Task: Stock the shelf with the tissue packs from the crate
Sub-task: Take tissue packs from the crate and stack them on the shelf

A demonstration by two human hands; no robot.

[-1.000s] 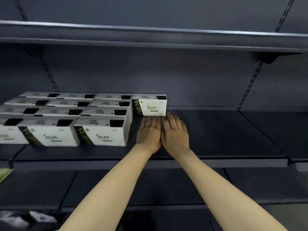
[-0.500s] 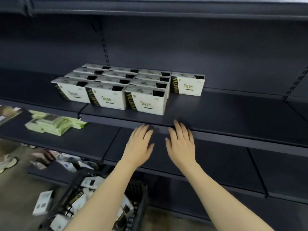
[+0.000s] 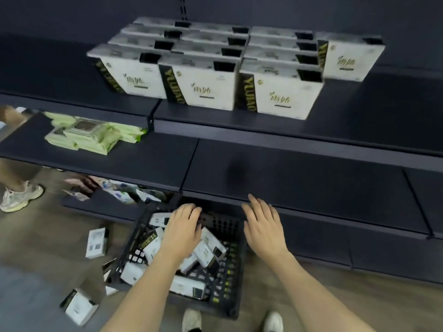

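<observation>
Black crate (image 3: 230,271) on floor is holding loose tissue packs (image 3: 208,250); left hand (image 3: 182,226) is reaching in, fingers spread, gripping nothing; right hand (image 3: 263,226) is hovering open by rim. Step: fetching. Next: grasp one pack, lift to shelf (image 3: 359,116) beside stocked row (image 3: 206,87).

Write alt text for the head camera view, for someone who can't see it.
Two bare hands reach down toward a black crate of white tissue packs: left hand over the packs, right hand open above its rim. Above, a dark shelf holds rows of stocked packs.
</observation>
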